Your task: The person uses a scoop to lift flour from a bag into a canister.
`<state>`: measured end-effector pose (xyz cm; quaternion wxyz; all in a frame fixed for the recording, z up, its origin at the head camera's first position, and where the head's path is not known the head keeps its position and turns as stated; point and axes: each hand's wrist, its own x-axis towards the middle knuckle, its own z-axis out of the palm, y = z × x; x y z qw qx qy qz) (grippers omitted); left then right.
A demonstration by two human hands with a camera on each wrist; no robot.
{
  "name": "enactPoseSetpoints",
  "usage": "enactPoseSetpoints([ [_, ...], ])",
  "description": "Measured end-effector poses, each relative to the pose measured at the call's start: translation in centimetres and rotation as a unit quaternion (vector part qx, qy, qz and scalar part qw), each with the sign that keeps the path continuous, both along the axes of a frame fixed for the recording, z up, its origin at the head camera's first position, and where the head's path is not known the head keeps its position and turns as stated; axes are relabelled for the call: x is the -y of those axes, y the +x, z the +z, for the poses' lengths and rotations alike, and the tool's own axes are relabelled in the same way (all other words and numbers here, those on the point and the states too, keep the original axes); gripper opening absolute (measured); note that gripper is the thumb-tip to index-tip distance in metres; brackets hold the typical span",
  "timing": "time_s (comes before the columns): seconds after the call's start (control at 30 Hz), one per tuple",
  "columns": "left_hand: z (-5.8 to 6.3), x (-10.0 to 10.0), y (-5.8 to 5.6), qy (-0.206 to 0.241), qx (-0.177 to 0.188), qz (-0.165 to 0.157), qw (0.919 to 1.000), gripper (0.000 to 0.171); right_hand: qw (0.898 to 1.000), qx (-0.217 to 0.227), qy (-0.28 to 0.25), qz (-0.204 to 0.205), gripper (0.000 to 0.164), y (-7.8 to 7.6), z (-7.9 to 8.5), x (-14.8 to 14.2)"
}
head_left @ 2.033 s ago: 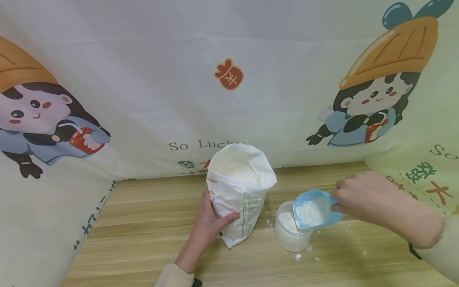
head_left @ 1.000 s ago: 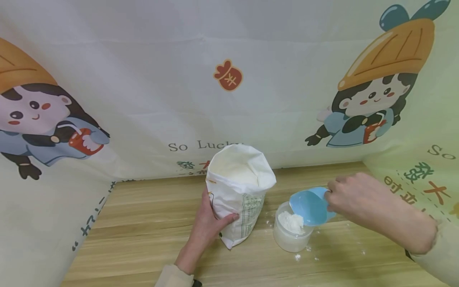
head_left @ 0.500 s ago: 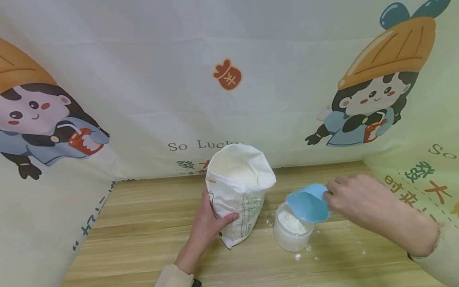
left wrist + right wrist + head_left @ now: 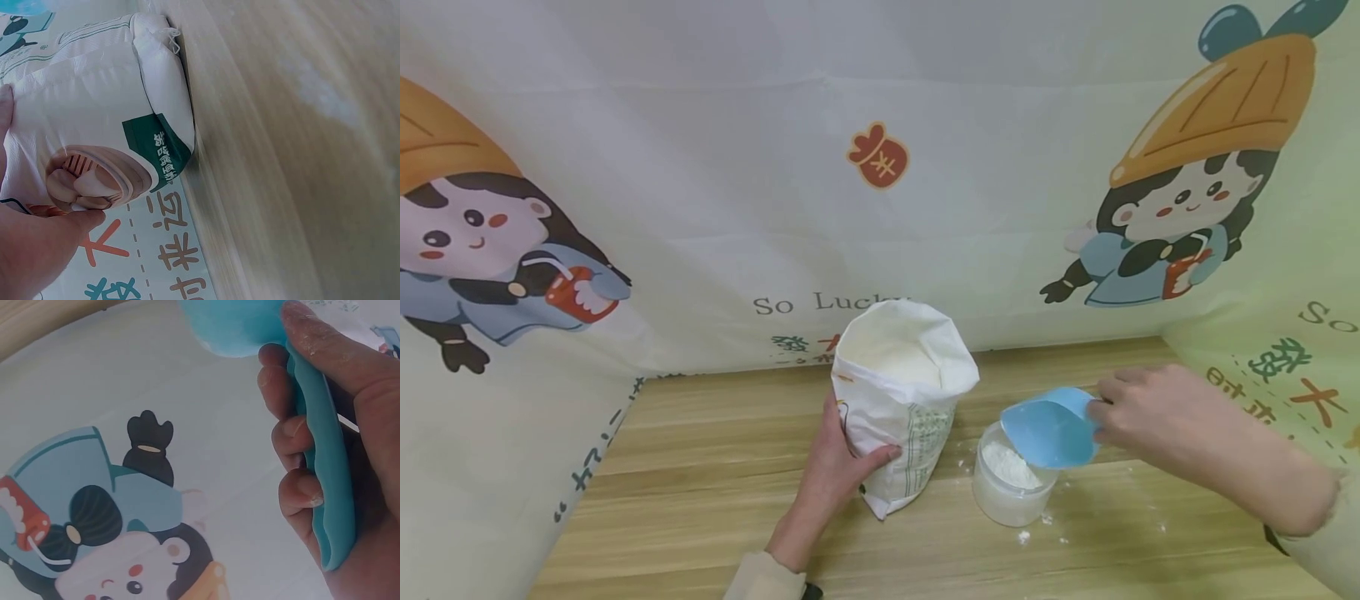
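Observation:
An opened white bag of flour point(image 4: 917, 429) stands on the table, powder showing through its wide mouth. My left hand point(image 4: 837, 471) grips the bag's left side, thumb across the front; the left wrist view shows a steamer-basket picture point(image 4: 94, 178) on the bag. To the right of the bag is a clear round jar point(image 4: 1011, 504) with white powder point(image 4: 1009, 465) inside. My right hand point(image 4: 1157, 417) holds a light blue scoop point(image 4: 1051, 429) tipped over the jar's right rim. No powder shows in the visible part of its bowl. In the right wrist view, fingers point(image 4: 297, 434) wrap the scoop's handle point(image 4: 325, 444).
Flecks of spilled powder point(image 4: 1024, 538) lie on the wooden table point(image 4: 700, 500) around the jar. A printed cloth point(image 4: 737, 208) with cartoon figures encloses the table at the back and both sides, close behind the bag.
Two seconds ago the scoop lay level, full of powder. My right hand has tipped it and the powder has dropped into the jar. The left hand and bag have stayed put.

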<state>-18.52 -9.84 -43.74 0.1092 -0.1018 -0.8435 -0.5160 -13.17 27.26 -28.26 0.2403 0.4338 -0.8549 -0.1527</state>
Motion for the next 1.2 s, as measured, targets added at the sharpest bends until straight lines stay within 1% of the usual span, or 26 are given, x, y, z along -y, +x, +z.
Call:
enactPoseSetpoints([
  [0.07, 0.1, 0.0, 0.1, -0.003, 0.003, 0.001, 1.0, 0.119, 1.0, 0.003, -0.02, 0.007, 0.034, -0.1, -0.2, -0.5],
  [0.1, 0.1, 0.0, 0.1, -0.004, 0.005, 0.001, 1.0, 0.119, 1.0, 0.012, -0.029, 0.002, 0.034, -0.1, -0.3, -0.7],
  [0.2, 0.1, 0.0, 0.1, -0.009, 0.009, 0.003, 0.9999, 0.119, 0.997, 0.045, -0.052, -0.026, 0.033, -0.1, -0.3, -1.4],
  [0.3, 0.1, 0.0, 0.1, -0.014, 0.005, 0.004, 0.9999, 0.119, 0.992, 0.086, -0.07, -0.068, 0.029, -0.1, -0.3, -2.3],
  [0.4, 0.1, 0.0, 0.1, -0.01, 0.001, 0.002, 0.9999, 0.122, 0.985, 0.114, -0.09, -0.097, 0.023, -0.2, -0.3, -3.3],
  [0.5, 0.1, -0.1, 0.1, -0.006, -0.003, 0.0, 1.0, 0.124, 0.978, 0.131, -0.105, -0.126, 0.02, -0.1, -0.4, -4.1],
  [0.63, 0.1, 0.0, 0.1, -0.012, -0.003, 0.004, 0.9999, 0.122, 0.971, 0.148, -0.125, -0.139, 0.017, -0.2, -0.8, -4.9],
  [0.73, 0.0, 0.0, 0.0, -0.021, -0.004, 0.009, 0.9997, 0.12, 0.964, 0.163, -0.139, -0.155, 0.018, -0.2, -1.1, -5.3],
  [0.87, 0.0, 0.0, 0.0, -0.021, -0.007, 0.009, 0.9997, 0.121, 0.958, 0.166, -0.164, -0.166, 0.02, -0.2, -2.1, -6.0],
  [0.93, 0.0, 0.0, 0.0, -0.017, -0.009, 0.007, 0.9998, 0.121, 0.952, 0.178, -0.186, -0.168, 0.019, -0.2, -2.8, -6.2],
  [1.0, 0.0, 0.0, -0.1, -0.012, -0.008, 0.005, 0.9999, 0.12, 0.944, 0.191, -0.217, -0.159, 0.014, -0.2, -3.7, -6.4],
  [1.1, 0.0, 0.0, 0.0, -0.009, -0.009, 0.001, 0.9999, 0.12, 0.926, 0.22, -0.27, -0.146, 0.01, -0.3, -5.2, -6.7],
  [1.2, 0.0, 0.0, 0.1, -0.006, -0.004, 0.003, 1.0, 0.12, 0.914, 0.229, -0.308, -0.132, 0.01, -0.2, -6.8, -6.9],
])
